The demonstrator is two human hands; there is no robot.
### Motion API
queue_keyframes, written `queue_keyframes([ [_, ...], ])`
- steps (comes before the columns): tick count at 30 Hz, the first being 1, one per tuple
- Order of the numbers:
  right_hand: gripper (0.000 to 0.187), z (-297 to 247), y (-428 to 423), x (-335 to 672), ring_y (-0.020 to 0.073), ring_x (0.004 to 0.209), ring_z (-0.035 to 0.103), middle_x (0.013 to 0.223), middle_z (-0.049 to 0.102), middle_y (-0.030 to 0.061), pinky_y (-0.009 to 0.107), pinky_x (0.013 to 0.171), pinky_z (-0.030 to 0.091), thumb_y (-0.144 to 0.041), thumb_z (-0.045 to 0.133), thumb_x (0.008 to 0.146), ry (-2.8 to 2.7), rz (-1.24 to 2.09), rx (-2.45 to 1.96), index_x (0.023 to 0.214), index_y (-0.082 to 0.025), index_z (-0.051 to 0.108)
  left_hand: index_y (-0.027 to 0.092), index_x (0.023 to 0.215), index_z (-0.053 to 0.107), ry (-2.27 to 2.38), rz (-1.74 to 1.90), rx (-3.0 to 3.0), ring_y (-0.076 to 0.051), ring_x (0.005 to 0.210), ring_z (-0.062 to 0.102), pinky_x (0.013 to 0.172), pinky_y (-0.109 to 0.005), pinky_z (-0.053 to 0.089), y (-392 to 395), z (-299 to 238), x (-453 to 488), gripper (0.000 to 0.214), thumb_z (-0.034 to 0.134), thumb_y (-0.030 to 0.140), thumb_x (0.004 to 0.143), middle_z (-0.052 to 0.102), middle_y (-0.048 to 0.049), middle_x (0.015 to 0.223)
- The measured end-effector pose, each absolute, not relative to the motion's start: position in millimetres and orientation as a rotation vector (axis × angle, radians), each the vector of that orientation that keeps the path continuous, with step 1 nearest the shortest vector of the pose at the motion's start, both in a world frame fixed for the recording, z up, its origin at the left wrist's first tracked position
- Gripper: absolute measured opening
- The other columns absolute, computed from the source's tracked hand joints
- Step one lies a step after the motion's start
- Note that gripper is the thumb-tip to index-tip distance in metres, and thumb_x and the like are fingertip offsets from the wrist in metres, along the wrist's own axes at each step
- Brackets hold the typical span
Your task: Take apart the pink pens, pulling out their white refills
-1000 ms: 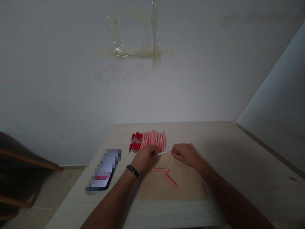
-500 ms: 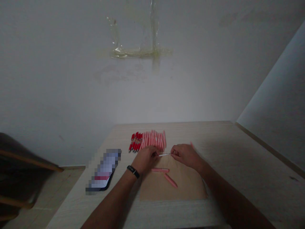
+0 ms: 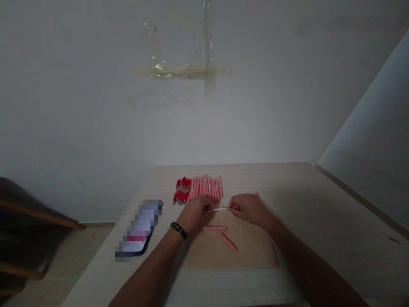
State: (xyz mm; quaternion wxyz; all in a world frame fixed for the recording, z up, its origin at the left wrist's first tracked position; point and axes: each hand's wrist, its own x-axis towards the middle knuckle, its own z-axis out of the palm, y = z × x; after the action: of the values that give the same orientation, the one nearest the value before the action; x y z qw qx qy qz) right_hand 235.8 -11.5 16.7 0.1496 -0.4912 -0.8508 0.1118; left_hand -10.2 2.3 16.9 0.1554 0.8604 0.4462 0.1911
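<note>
A thin white pen refill (image 3: pixel 220 209) stretches level between my two hands, just above the brown paper sheet (image 3: pixel 255 251). My left hand (image 3: pixel 196 215), with a black band on its wrist, pinches one end of it. On the other end, the fingertips of my right hand (image 3: pixel 249 208) are closed. Below the hands, a pink pen part (image 3: pixel 215 228) lies crosswise on the paper, and a second pink pen part (image 3: pixel 229 242) rests slantwise close by. Behind my left hand is a row of pink pens (image 3: pixel 206 185).
Several red pen pieces (image 3: pixel 182 189) lie left of the pink row. A phone (image 3: pixel 140 228) with a blurred screen rests near the left table edge. Beyond my right hand, a small pink piece (image 3: pixel 258 195) shows partly. A wall (image 3: pixel 271 106) stands behind the table.
Almost nothing differs. Both hands keep their hold on the white refill, which has shifted very slightly.
</note>
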Motion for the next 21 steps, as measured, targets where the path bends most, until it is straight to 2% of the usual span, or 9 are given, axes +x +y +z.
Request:
queue_keyframes([
  [14,0.007,18.0,-12.2,237.9,0.0145,0.072,0.060,0.080,0.070,0.0001,0.025,0.065,0.032,-0.024,0.063,0.084,-2.443,0.286,-1.419,0.088,-0.022,0.069,0.018,0.077,0.066,1.292,0.519,2.449,-0.017,0.083,0.059,0.071,-0.024,0.039,1.5,19.9,-10.5,0.007,0.060,0.014,0.079,0.068,-0.0038,0.086],
  [21,0.007,15.7,-11.9,237.6,0.0143,0.073,0.060,0.081,0.070,0.0003,0.025,0.066,0.032,-0.024,0.063,0.084,-2.460,0.305,-1.406,0.087,-0.022,0.069,0.018,0.081,0.068,1.275,0.512,2.460,-0.018,0.086,0.059,0.074,-0.025,0.040,0.6,20.9,-10.7,0.006,0.062,0.018,0.082,0.068,-0.0045,0.089],
])
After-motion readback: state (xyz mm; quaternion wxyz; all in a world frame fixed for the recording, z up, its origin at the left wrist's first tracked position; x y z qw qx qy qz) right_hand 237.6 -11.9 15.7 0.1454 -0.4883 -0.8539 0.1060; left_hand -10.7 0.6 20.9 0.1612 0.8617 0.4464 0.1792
